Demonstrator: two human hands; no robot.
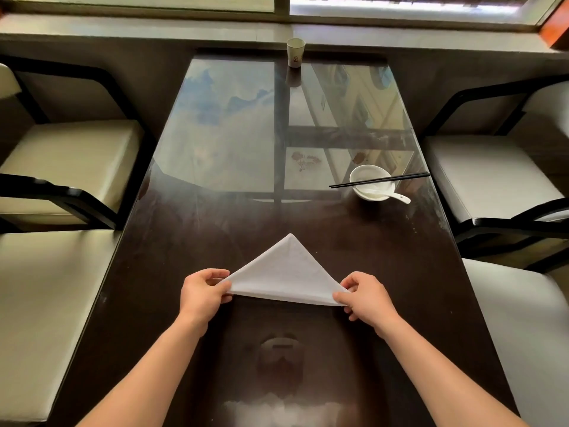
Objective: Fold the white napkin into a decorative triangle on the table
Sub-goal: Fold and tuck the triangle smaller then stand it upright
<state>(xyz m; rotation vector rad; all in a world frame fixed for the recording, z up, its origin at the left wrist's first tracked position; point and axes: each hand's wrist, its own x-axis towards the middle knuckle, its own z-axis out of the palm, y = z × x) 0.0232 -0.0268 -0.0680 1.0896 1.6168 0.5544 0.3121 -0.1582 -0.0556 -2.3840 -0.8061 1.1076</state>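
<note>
Near edge of surface (191, 217): napkin (286, 272), a white triangle, apex pointing away from me.
Left hand (201, 291): I see it pinching the left corner.
Right hand (366, 298): pinching the right corner.
Right edge: bowl (371, 180).

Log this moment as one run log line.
napkin: triangle, apex away | left hand: grip on left corner | right hand: grip on right corner
</note>
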